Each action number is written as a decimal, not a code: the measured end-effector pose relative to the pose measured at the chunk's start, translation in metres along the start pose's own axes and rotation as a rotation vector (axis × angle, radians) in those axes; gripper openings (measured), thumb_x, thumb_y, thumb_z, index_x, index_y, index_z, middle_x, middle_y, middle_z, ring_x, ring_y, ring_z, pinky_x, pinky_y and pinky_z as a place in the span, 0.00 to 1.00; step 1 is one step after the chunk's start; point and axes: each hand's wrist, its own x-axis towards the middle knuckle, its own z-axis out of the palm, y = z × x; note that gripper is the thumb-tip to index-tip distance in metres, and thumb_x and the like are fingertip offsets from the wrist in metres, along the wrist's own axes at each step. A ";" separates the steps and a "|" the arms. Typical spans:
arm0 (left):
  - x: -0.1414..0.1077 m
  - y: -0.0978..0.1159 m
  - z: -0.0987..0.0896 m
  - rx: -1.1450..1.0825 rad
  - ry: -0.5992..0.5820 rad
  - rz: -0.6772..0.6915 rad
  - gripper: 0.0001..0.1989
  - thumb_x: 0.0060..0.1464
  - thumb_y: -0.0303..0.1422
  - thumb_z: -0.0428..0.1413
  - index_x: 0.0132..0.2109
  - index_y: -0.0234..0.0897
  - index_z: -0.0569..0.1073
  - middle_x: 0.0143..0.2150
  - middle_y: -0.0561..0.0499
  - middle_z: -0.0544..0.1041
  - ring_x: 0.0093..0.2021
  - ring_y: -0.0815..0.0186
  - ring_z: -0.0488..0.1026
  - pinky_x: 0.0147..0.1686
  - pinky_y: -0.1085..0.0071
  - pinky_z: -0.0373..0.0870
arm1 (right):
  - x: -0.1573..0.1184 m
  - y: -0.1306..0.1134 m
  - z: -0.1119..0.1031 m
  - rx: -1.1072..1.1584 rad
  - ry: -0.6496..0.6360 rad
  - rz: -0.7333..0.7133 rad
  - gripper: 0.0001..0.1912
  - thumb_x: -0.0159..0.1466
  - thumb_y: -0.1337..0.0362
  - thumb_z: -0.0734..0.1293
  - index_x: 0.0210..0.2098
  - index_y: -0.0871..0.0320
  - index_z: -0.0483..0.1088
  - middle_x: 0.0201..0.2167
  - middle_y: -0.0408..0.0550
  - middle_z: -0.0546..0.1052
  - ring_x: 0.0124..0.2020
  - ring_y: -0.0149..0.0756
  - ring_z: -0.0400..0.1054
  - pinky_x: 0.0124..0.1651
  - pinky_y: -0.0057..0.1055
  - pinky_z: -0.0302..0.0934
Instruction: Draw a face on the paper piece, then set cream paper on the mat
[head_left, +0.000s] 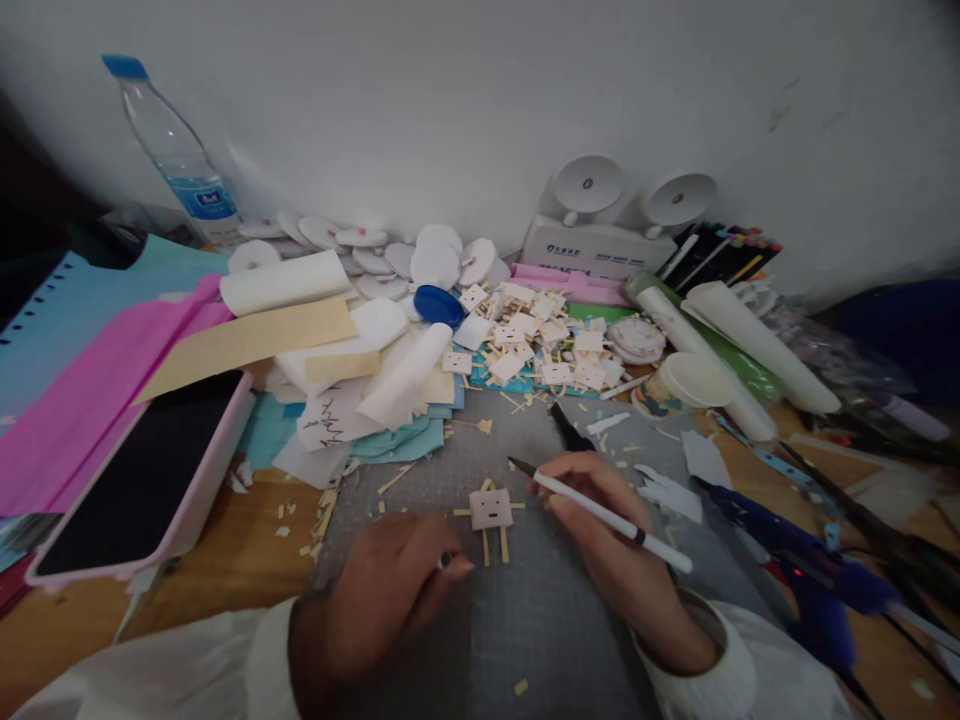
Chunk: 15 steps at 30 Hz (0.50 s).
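Observation:
Between the fingers of my right hand [600, 530] is a white marker pen [611, 522], its black tip pointing up and left over the grey cutting mat [540, 620]. My left hand [394, 590], slightly blurred, is closed around a small white pen cap [445, 560] whose dark open end shows. Flat on the mat between both hands lies a small paper figure [491, 510]. It has a cream square body with a drawn black face, and thin strips for arms and legs. Neither hand touches it.
Many similar figures [517, 335] are heaped at the back. White paper rolls [285, 283] and a phone [146, 470] are on the left. A paper cup [690, 380] and a blue glue gun [795, 545] stand right; a black marker [570, 430] lies behind my right hand.

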 end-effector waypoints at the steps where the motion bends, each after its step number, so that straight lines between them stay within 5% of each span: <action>1: 0.000 0.000 -0.001 -0.012 -0.026 -0.046 0.19 0.69 0.38 0.35 0.33 0.39 0.62 0.23 0.55 0.71 0.21 0.69 0.68 0.21 0.74 0.62 | -0.001 0.001 -0.001 0.085 -0.030 0.017 0.05 0.63 0.61 0.66 0.39 0.52 0.71 0.32 0.44 0.74 0.34 0.33 0.68 0.34 0.27 0.62; 6: -0.005 0.000 -0.001 -0.057 -0.114 -0.056 0.10 0.65 0.36 0.42 0.35 0.38 0.61 0.24 0.55 0.69 0.22 0.67 0.66 0.22 0.73 0.59 | -0.007 0.005 -0.001 0.358 -0.201 0.098 0.06 0.62 0.58 0.67 0.34 0.53 0.68 0.26 0.40 0.70 0.27 0.30 0.63 0.29 0.26 0.57; 15: -0.008 -0.004 0.011 -0.012 -0.125 0.028 0.06 0.57 0.27 0.49 0.32 0.39 0.61 0.22 0.57 0.67 0.21 0.68 0.63 0.23 0.70 0.52 | -0.013 -0.001 0.006 0.222 -0.390 0.014 0.05 0.62 0.63 0.68 0.32 0.55 0.67 0.28 0.42 0.68 0.28 0.28 0.62 0.30 0.26 0.56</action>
